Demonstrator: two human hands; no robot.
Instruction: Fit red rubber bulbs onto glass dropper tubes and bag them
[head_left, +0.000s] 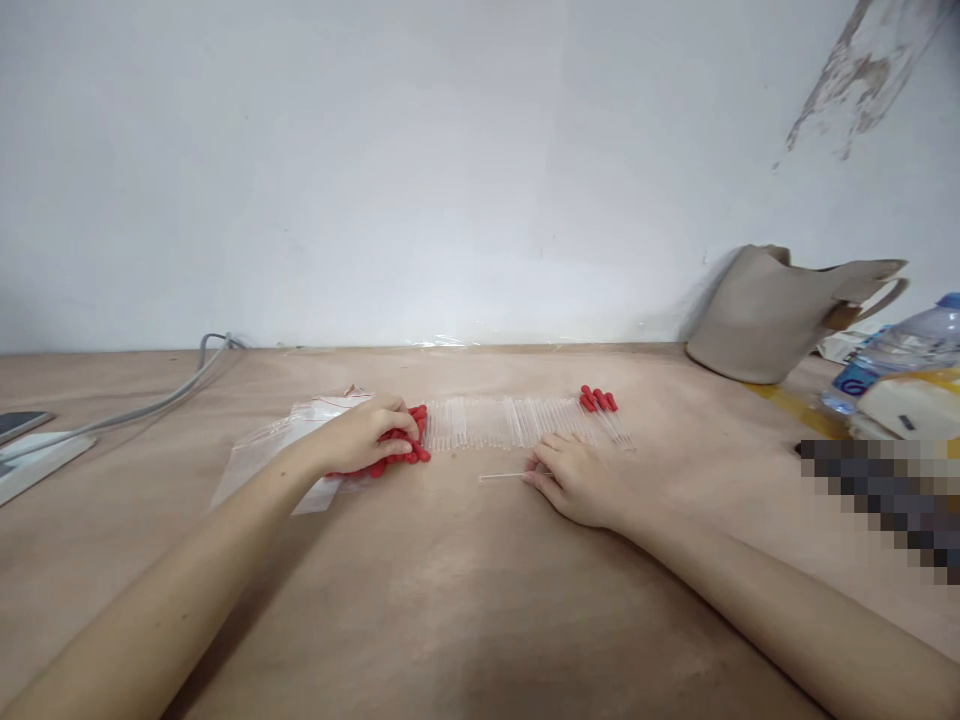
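Right hand (574, 482) pinches a thin, clear, glass-like tube (501, 477); excess pressure could crack it. Left hand (373, 435) curls over small red rubbery bulbs (415, 456); grasp cannot be told.

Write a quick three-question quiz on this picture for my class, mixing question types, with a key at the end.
1. Short answer: What is the right hand holding?

2. True or false: The left hand is at the right end of the tube row.

3. Multiple choice: What colour is the lid of the bottle?
A) Red
B) Blue
C) Green

Key:
1. A thin clear tube.
2. False; it is at the left end, by the red caps.
3. B
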